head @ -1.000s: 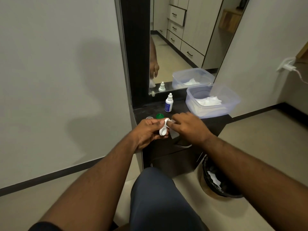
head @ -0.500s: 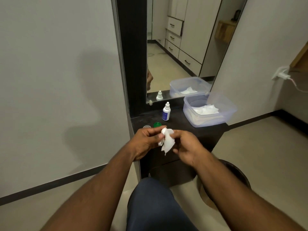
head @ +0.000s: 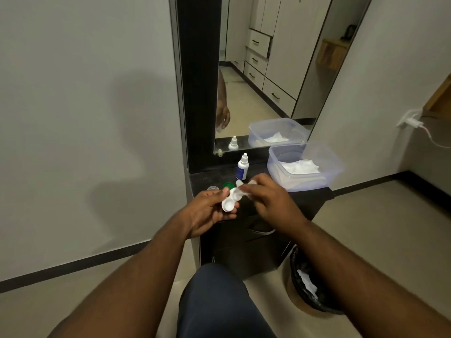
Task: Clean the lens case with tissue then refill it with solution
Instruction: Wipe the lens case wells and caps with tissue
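Two hands busy: left hand [head: 210, 211] grips lens case [head: 230, 202], wells up; right hand [head: 271, 198] pinches tissue [head: 240, 184].

Pale grey wall [head: 85, 93], tall dark-framed mirror [head: 268, 69] reflecting white drawers, black cabinet [head: 246, 242], beige tiled floor [head: 378, 228], dim light

The left hand [head: 207, 211] grips a white lens case [head: 230, 200], its near well open and uncovered. The right hand [head: 268, 201] presses tissue [head: 240, 185] into the far well. Beyond them on the dark counter [head: 310, 198] stand a green cap [head: 228, 185], a solution bottle [head: 242, 167] and a tub [head: 305, 167] of tissues.
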Demonstrator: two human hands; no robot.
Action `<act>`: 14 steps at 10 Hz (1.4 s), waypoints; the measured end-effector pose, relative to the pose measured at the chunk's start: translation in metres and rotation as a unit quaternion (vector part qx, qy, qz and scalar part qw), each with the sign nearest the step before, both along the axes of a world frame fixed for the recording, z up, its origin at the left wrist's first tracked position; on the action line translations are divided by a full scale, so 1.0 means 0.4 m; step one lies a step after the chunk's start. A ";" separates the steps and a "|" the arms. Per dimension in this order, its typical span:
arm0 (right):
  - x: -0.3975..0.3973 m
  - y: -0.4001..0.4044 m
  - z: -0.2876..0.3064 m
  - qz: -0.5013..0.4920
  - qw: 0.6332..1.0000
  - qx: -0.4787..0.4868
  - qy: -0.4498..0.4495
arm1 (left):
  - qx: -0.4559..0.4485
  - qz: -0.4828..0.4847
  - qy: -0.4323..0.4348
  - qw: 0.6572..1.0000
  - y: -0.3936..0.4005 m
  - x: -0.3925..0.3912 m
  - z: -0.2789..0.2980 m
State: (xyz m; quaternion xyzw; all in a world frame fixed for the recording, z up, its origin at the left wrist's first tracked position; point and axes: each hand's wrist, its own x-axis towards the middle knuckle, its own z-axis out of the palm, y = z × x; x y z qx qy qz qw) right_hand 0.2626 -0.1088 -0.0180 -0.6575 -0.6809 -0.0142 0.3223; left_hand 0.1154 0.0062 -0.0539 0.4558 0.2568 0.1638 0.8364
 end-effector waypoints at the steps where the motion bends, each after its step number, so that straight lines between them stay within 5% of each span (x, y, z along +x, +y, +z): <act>1: 0.026 0.013 0.008 0.094 0.950 -0.008 -0.299 | 0.003 0.008 0.006 1.000 -0.001 0.002 0.002; 3: 0.050 0.034 0.024 0.115 0.866 0.021 -0.486 | 0.004 0.001 0.016 1.000 0.003 -0.008 0.005; 4: 0.030 0.023 -0.002 0.031 0.887 0.022 -0.461 | 0.007 0.003 0.012 1.000 0.002 -0.006 0.000; 5: -0.045 0.022 -0.017 -0.107 0.979 -0.076 -0.155 | 0.022 0.002 0.005 1.000 -0.002 -0.008 -0.003; 6: -0.071 0.039 0.031 -0.150 0.808 -0.188 0.537 | 0.020 0.015 -0.014 1.000 -0.003 -0.009 -0.009; 7: -0.026 0.023 0.034 -0.145 0.703 -0.135 0.683 | 0.036 0.009 -0.006 0.999 -0.003 -0.009 -0.010; 8: -0.014 0.008 0.029 -0.144 0.720 -0.096 0.672 | 0.036 0.004 0.005 0.999 -0.001 -0.006 -0.007; 9: -0.013 -0.003 0.015 -0.114 0.860 -0.105 0.487 | 0.024 0.018 -0.004 1.000 0.000 -0.003 -0.009; 10: -0.003 -0.005 -0.011 0.004 0.998 -0.063 -0.009 | 0.011 0.021 0.003 1.000 0.003 -0.001 -0.011; 11: 0.011 0.009 -0.015 0.067 0.954 -0.045 -0.290 | 0.010 0.017 0.010 1.000 0.004 -0.001 -0.012; 12: 0.018 0.019 0.001 0.039 0.921 -0.030 -0.388 | 0.016 0.017 0.006 1.000 0.002 0.000 -0.013; 13: -0.010 0.012 -0.011 -0.033 0.932 -0.073 -0.353 | 0.015 0.012 0.003 1.000 0.004 -0.002 -0.015; 14: -0.079 0.016 -0.018 -0.136 0.979 -0.152 -0.021 | 0.027 0.006 0.006 1.000 0.005 -0.005 -0.018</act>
